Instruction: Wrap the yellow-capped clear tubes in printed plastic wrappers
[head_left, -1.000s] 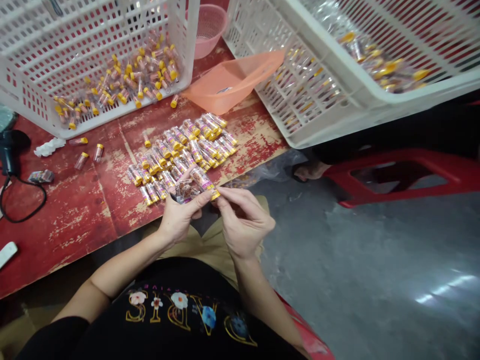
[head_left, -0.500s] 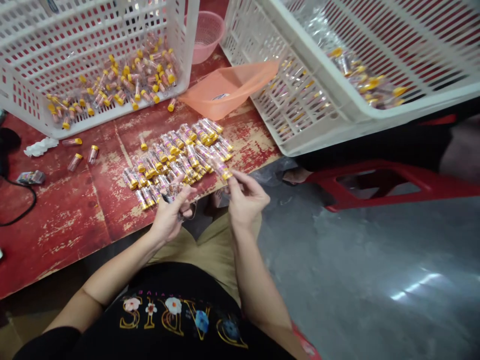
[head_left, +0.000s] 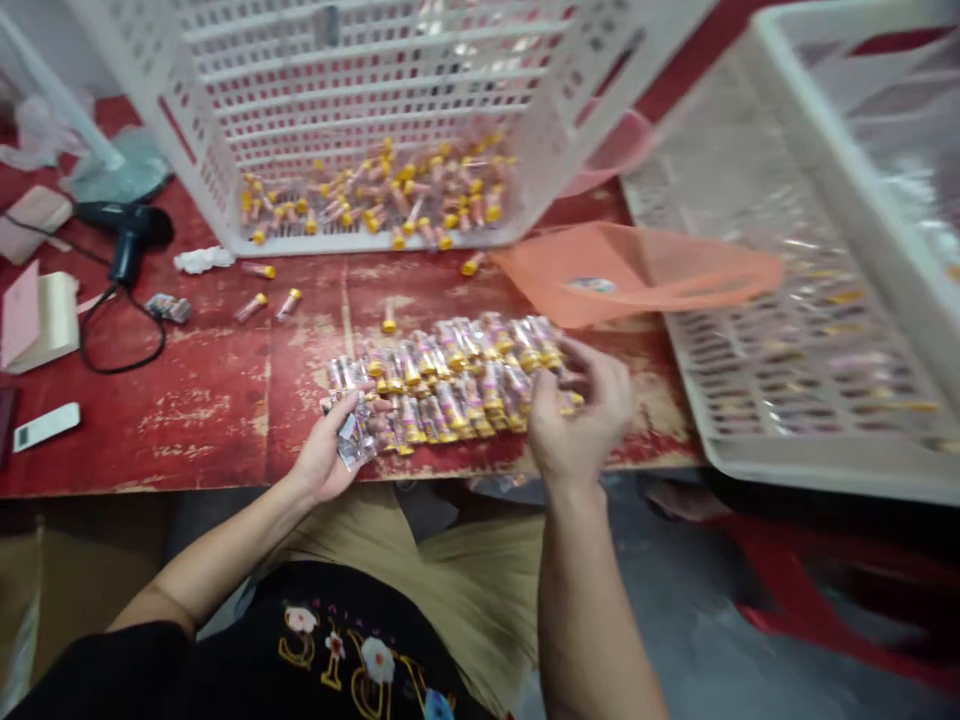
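Note:
Small clear tubes with yellow caps [head_left: 450, 400] lie packed in rows near the table's front edge. My left hand [head_left: 324, 455], at the left end of these rows, is closed on a bunch of clear printed plastic sleeves [head_left: 355, 440]. At the right end, my right hand [head_left: 589, 415] curls its thumb and fingers around tubes; motion blur softens the fingertips. A single yellow-capped tube [head_left: 389, 318] stands just behind the rows. More loose tubes [head_left: 289, 304] lie further left.
A white crate [head_left: 360, 245] holding many tubes lies on its side behind. Another white crate [head_left: 739, 475] stands at right, with an orange mesh bag [head_left: 600, 265] beside it. A black hair dryer [head_left: 126, 240] and its cord lie left, near a white device [head_left: 46, 427]. A red stool [head_left: 810, 600] is below right.
The head view has turned left. My right hand has gone from holding one tube in front of the rows to their right end. My left hand still holds the sleeves.

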